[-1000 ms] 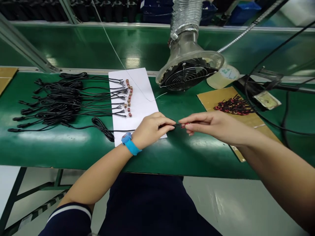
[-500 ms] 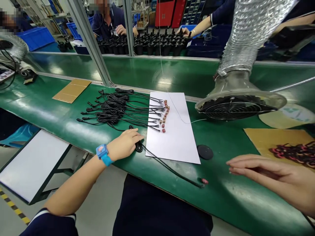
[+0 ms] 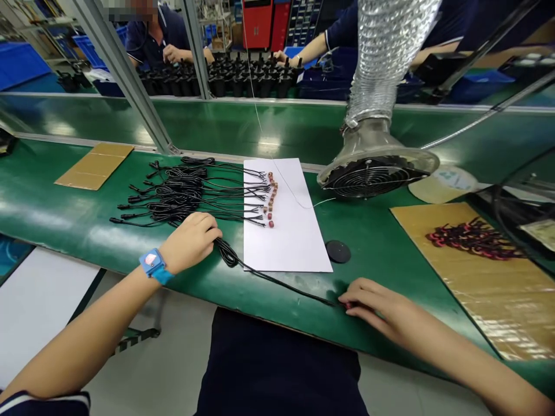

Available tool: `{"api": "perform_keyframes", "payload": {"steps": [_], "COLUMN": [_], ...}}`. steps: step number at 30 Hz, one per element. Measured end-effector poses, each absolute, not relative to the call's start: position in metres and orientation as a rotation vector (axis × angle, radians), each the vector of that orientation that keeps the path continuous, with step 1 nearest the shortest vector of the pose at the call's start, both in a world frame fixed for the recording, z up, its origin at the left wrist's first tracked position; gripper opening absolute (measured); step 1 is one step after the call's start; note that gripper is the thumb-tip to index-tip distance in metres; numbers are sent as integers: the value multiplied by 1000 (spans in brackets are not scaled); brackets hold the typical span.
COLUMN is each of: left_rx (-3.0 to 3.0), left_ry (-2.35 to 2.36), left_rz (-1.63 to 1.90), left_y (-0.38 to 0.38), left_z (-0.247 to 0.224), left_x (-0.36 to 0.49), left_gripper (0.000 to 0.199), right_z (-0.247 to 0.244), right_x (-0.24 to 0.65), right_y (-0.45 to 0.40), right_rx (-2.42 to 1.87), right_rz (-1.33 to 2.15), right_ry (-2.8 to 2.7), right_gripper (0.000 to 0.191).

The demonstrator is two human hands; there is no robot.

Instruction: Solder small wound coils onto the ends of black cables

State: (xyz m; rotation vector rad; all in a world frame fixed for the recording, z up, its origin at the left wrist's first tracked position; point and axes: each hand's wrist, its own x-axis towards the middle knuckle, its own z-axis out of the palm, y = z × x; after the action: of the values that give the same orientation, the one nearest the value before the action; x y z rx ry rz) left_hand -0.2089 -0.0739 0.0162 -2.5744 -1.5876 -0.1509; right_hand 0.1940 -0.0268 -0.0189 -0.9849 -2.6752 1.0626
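My left hand (image 3: 193, 241), wearing a blue wrist strap, is closed around the coiled part of a black cable (image 3: 228, 254) at the bench's near side. That cable stretches right to my right hand (image 3: 368, 303), whose fingers are pinched on its end, where a bit of the small red part shows between the fingertips. Left of a white sheet (image 3: 286, 245) lies a bundle of black cables (image 3: 184, 188), their split ends resting on the sheet. Beside those ends runs a row of small reddish-brown pieces (image 3: 272, 199).
A fume extractor hood (image 3: 373, 167) hangs over the bench at right. Near it lie a black disc (image 3: 338, 251) and a cardboard sheet (image 3: 459, 289) bearing a pile of red-and-black pieces (image 3: 472, 238). Another cardboard piece (image 3: 95, 166) is at left. Two people work across the bench.
My right hand has moved left and down onto the cable's end and closed there. My left hand now grips the coil, shifted slightly left. The whole view has swung to the right.
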Motion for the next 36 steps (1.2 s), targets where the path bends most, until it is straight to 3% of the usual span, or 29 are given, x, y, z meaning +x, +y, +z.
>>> {"api": "perform_keyframes", "payload": {"steps": [5,9,12,15,25,33,36], "left_rx": [-2341,-2178,-2100,-1983,-1634,-1519,-1507], "left_ry": [-1669,-1906,-2042,-2138,-2113,-2170,-2175], "left_rz": [-231,-4,178,217,-551,-658,-660], "left_y": [-118,-136,-127,-114,-128,-132,-130], "left_z": [72,98,83,51,-29,-34,-34], "left_x": [-228,-263,-295,-316,-274,-278,-280], "left_gripper": [26,37,43,37,42,41,39], "right_z": [6,10,-1,-13,-8,53,85], "right_x": [168,113,69,40,60,133,204], "right_y": [-14,8,24,29,58,53,51], "right_rx": [-1004,-900,-928,-962,-1168,-1344,-1402], "right_rz": [1013,930,840,739,267,-43,-133], "right_ry": [-2573,-2555,-2590,-2603,-2703,-2752,-2388], "right_gripper": [23,20,15,11,30,26,29]}}
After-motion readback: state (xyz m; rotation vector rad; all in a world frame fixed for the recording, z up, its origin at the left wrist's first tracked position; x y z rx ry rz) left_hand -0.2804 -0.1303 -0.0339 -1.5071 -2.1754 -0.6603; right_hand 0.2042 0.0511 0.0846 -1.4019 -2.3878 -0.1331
